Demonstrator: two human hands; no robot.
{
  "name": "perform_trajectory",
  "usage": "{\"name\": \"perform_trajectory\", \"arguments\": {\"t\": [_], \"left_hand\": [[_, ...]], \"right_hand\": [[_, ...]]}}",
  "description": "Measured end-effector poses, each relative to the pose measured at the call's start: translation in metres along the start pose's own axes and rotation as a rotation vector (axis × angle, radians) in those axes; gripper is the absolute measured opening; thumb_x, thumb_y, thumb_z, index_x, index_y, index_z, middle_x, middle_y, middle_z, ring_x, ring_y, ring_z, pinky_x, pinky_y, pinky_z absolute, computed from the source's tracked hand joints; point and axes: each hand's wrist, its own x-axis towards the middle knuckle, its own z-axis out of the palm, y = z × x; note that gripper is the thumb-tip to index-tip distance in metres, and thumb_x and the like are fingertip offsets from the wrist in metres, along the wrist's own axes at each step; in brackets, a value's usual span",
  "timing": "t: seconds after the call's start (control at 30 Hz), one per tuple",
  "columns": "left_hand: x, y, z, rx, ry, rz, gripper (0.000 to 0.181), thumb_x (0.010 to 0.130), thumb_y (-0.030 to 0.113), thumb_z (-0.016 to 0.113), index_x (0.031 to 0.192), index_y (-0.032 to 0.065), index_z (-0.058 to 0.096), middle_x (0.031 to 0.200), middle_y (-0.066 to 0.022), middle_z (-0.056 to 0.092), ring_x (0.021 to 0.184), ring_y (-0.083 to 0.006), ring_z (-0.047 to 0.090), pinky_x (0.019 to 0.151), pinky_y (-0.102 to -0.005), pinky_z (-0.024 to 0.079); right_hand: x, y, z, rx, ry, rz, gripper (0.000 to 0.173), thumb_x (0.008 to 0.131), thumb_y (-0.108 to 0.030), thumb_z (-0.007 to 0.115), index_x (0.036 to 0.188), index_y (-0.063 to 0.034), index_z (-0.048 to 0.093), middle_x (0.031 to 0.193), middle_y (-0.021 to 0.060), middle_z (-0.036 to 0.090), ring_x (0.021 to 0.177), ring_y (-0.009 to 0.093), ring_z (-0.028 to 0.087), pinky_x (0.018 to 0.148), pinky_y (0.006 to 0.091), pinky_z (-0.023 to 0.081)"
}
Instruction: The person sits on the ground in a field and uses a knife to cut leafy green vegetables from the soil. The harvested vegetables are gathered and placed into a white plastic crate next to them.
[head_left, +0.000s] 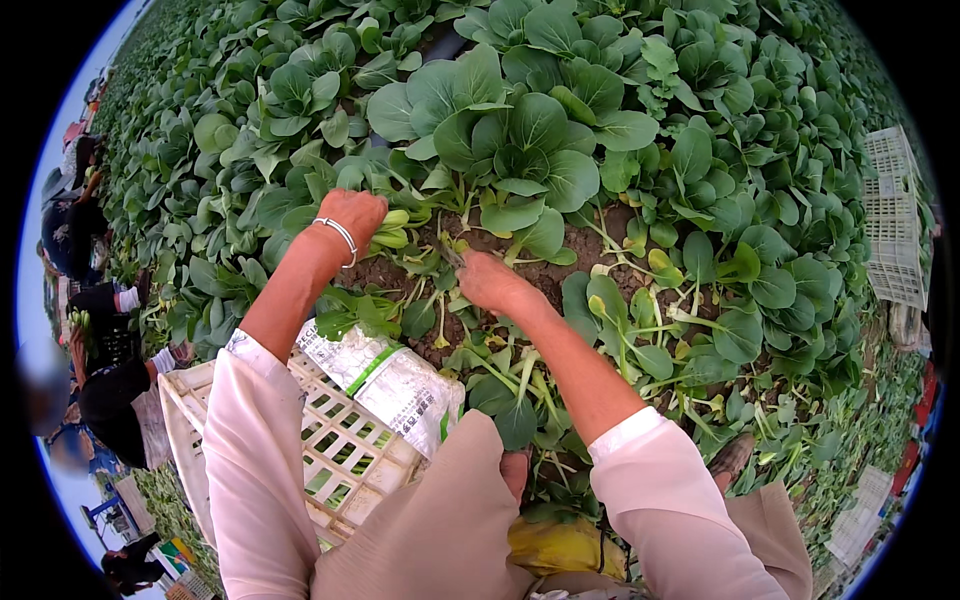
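My left hand (354, 219), with a silver bangle at the wrist, is closed around the pale stalks of a leafy green plant (391, 230) at centre left; its leaves spread away on the far side. To the right and a little nearer, my right hand (484, 279) is low over the soil, its fingers curled around a small blade-like metal tool (452, 257) that shows only in part. A large rosette of leafy greens (521, 146) stands rooted just beyond both hands. Cut stalks and loose leaves (517, 390) lie on the ground below my right hand.
A cream plastic crate (352, 457) holding greens stands at my left knee, a white printed bag (390, 382) over its edge. A yellow bundle (566, 547) lies below me. More crates (892, 217) stand at far right. Several people are at the far left. Dense greens fill the field ahead.
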Motion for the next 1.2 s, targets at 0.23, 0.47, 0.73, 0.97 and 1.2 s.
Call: {"name": "perform_trajectory", "arguments": {"t": [0.23, 0.47, 0.73, 0.97, 1.2], "left_hand": [[-0.005, 0.03, -0.062, -0.026, -0.098, -0.02, 0.022, 0.064, 0.005, 0.065, 0.086, 0.0052, 0.06, 0.086, -0.0152, 0.065, 0.086, -0.032, 0.063, 0.074, -0.0404, 0.05], [-0.094, 0.047, -0.155, -0.523, 0.132, 0.085, 0.034, 0.062, 0.005, 0.07, 0.094, 0.0019, 0.06, 0.087, -0.0162, 0.064, 0.082, -0.0316, 0.063, 0.076, -0.0372, 0.049], [-0.178, 0.085, -0.217, -1.144, 0.053, 0.283, 0.05, 0.062, 0.005, 0.072, 0.109, 0.0016, 0.058, 0.088, -0.0024, 0.063, 0.079, -0.0102, 0.054, 0.08, -0.0257, 0.046], [-0.205, 0.121, -0.241, -0.928, 0.228, 0.343, 0.045, 0.062, 0.001, 0.07, 0.105, 0.0015, 0.058, 0.085, -0.009, 0.063, 0.076, -0.0193, 0.058, 0.077, -0.0283, 0.047], [-0.227, 0.148, -0.27, -1.016, 0.253, 0.342, 0.049, 0.06, 0.002, 0.073, 0.107, 0.0004, 0.058, 0.089, -0.0043, 0.062, 0.079, -0.0119, 0.055, 0.078, -0.0268, 0.045]], "right_hand": [[-0.171, 0.042, 0.016, 0.649, -0.022, 0.19, 0.021, 0.093, -0.023, 0.04, 0.103, -0.0048, 0.043, 0.065, 0.0049, 0.054, 0.039, 0.008, 0.04, 0.035, 0.024, 0.034], [-0.256, 0.043, -0.016, 1.001, 0.282, 0.102, 0.019, 0.09, -0.017, 0.053, 0.101, -0.0039, 0.044, 0.071, 0.0034, 0.054, 0.041, 0.004, 0.037, 0.036, 0.0197, 0.03], [-0.299, -0.06, -0.074, 0.888, 0.737, -0.372, 0.037, 0.083, -0.022, 0.063, 0.112, -0.0014, 0.053, 0.086, 0.0005, 0.059, 0.07, 0.007, 0.052, 0.062, 0.0235, 0.045], [-0.338, -0.075, -0.086, 0.771, 0.661, -0.315, 0.026, 0.08, -0.022, 0.065, 0.088, -0.0025, 0.05, 0.072, -0.0012, 0.054, 0.06, 0.009, 0.049, 0.056, 0.0273, 0.042], [-0.376, -0.062, -0.089, 0.724, 0.91, -0.454, 0.04, 0.076, -0.026, 0.071, 0.105, -0.0031, 0.055, 0.092, 0.0051, 0.06, 0.077, 0.013, 0.055, 0.068, 0.0305, 0.047]]}}
